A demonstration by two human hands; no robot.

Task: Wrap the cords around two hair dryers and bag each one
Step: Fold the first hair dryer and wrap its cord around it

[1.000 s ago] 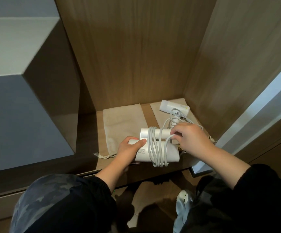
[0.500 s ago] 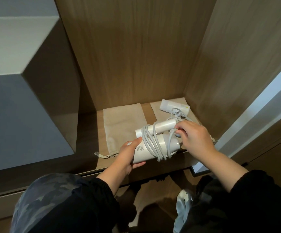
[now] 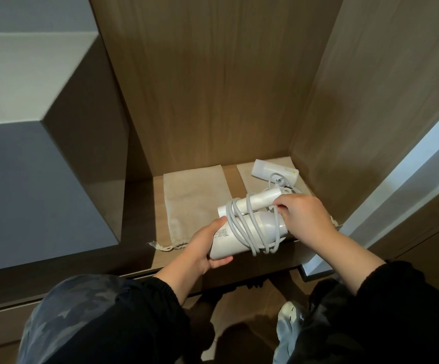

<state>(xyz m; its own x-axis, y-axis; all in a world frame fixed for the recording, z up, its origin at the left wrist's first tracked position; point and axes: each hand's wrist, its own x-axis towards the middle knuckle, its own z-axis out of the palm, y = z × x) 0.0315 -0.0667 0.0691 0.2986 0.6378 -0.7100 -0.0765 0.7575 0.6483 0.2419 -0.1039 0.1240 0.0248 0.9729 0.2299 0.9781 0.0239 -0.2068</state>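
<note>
2 hands clamp 1 white hair dryer [image 3: 225, 245] above the shelf [image 3: 158, 203] edge: the left hand's [image 3: 201, 249] fingers [image 3: 213, 225] round its barrel at 7 o'clock, the right hand's [image 3: 306, 219] fingers [image 3: 282, 203] pinching the wrapped cord [image 3: 251, 227] at 2 o'clock. At 12 o'clock lie 2 drawstring bags [image 3: 194, 198], the second hair dryer [image 3: 270, 172] on the right one [image 3: 247, 181].

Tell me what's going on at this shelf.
A person holds a white dryer over the shelf: the left hand grips its barrel, the right hand pinches the cord, already looped several times round it. A second dryer lies at the back on the right bag, cord loose. The left bag lies flat.
</note>
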